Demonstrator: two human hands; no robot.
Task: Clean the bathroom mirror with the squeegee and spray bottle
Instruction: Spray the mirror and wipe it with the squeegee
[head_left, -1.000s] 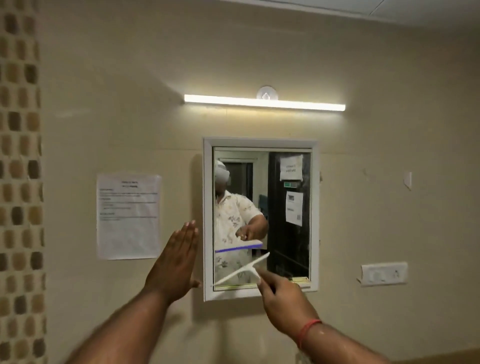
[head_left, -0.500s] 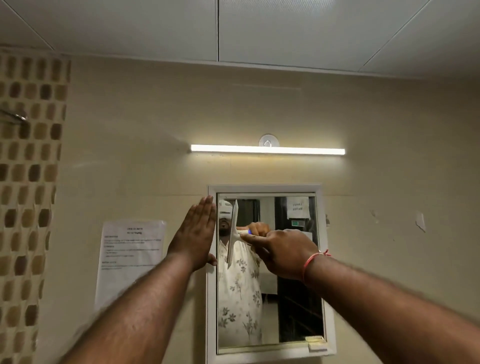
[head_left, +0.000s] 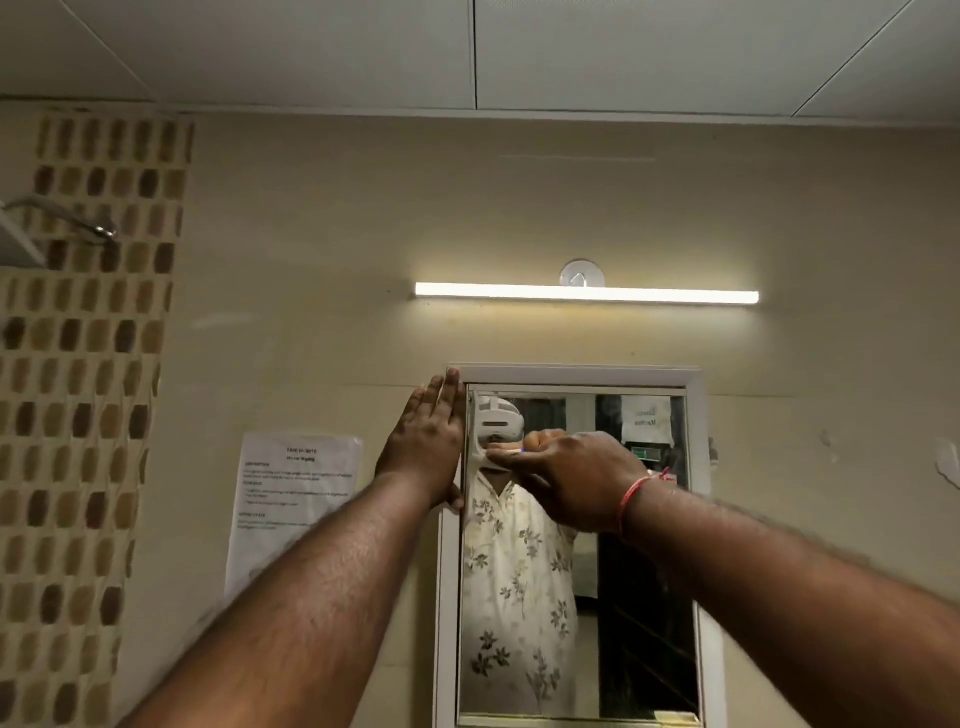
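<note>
Two hands listed. Left hand (head_left: 428, 441) is laid flat, fingers straight, on the upper-left frame of white-framed rectangular wall mirror (head_left: 576, 373); slim white squeegee (head_left: 475, 436) is gripped by right hand (head_left: 571, 478) at the mirror's upper-left glass.

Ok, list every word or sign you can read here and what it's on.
Paper notice on the wall left of the mirror: printed lines, too blurred to read.
Sheet reflected in the mirror: two reversed words, unreadable.
Green sign reflected below it: too small to read.
No text is legible.
</note>
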